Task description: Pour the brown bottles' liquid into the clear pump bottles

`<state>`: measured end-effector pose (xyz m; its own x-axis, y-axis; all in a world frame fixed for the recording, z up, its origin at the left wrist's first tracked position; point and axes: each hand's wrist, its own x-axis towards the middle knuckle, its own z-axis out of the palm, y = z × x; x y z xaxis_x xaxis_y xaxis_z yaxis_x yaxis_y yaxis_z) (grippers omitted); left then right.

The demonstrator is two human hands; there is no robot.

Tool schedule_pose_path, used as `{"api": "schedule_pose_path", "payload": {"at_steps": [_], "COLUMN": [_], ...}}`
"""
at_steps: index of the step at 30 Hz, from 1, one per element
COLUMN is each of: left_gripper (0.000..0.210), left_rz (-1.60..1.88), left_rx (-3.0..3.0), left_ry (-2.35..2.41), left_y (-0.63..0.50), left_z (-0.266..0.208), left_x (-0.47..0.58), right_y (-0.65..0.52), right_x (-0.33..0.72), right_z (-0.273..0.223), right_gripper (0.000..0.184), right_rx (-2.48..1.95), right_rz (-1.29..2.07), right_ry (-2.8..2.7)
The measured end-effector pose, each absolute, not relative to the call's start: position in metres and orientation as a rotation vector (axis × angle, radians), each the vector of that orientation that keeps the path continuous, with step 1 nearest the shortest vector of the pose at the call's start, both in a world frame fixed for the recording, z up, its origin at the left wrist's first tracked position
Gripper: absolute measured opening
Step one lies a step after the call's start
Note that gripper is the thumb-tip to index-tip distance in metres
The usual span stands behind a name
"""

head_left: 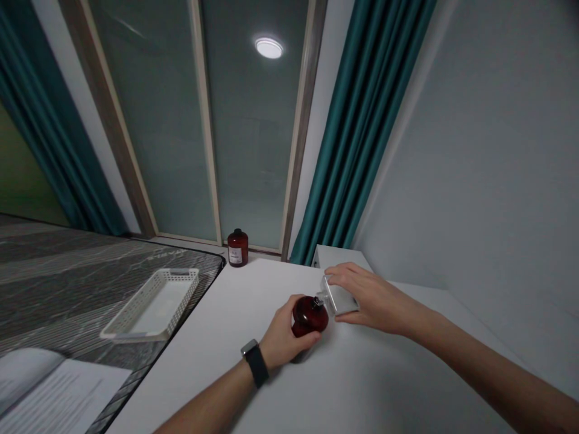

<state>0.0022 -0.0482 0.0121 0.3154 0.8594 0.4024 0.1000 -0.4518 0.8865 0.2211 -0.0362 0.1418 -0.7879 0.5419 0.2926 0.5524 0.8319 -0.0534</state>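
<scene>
My left hand (287,334), with a dark watch on its wrist, is wrapped round a dark red-brown bottle (310,314) on the white table. In my right hand (362,295) is a clear, square-sided bottle (340,298), tipped on its side. Its narrow neck meets the mouth of the brown bottle. Whether liquid passes between them I cannot tell. The lower part of the brown bottle is partly hidden by my left hand.
A second brown bottle (237,248) with a white label and black top stands at the table's (266,283) far edge. On the bed at left lie a white plastic basket (174,304) and an open book (67,392). A white cabinet (346,256) stands behind my right hand.
</scene>
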Motion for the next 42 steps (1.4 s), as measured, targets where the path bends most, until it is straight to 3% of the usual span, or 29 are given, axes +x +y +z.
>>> {"api": "schedule_pose_path", "payload": {"at_steps": [42], "left_gripper": [0.054], "left_rz": [1.219], "left_rx": [1.766], "left_ry": [0.844], "left_y": [-0.0473], "left_z": [0.0123], "left_x": [0.0021], "right_y": [-0.0341], "right_x": [0.2191], "right_z": [0.1451], "right_gripper": [0.060], "right_rx": [-0.798], "right_rz": [-0.236], "right_ry": [-2.766]}}
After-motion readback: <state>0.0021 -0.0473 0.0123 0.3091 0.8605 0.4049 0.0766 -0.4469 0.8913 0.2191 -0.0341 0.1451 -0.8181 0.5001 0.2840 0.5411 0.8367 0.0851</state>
